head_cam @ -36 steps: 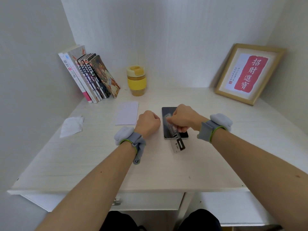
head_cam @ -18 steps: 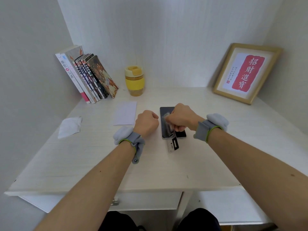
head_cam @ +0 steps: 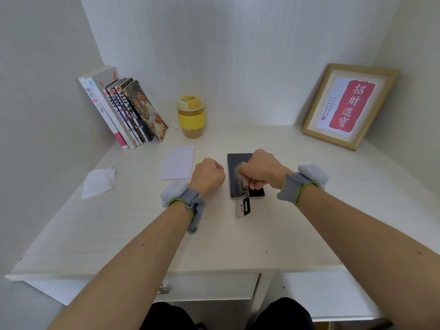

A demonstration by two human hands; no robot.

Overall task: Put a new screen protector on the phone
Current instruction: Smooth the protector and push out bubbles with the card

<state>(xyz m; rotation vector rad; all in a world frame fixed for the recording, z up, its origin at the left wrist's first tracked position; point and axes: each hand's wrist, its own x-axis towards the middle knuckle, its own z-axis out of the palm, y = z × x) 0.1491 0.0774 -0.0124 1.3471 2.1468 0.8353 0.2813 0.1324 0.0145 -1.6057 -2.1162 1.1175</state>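
Your right hand (head_cam: pixel 263 169) pinching the clear squeegee card (head_cam: pixel 242 186) flat across the phone (head_cam: pixel 238 160), phone lying on the desk (head_cam: pixel 142 234) beneath your knuckles, your left hand (head_cam: pixel 208 176) fisted, empty, just beside the phone

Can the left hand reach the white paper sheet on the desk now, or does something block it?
Probably yes. The left hand rests as an empty fist just right of the white paper sheet, with only bare desk between.
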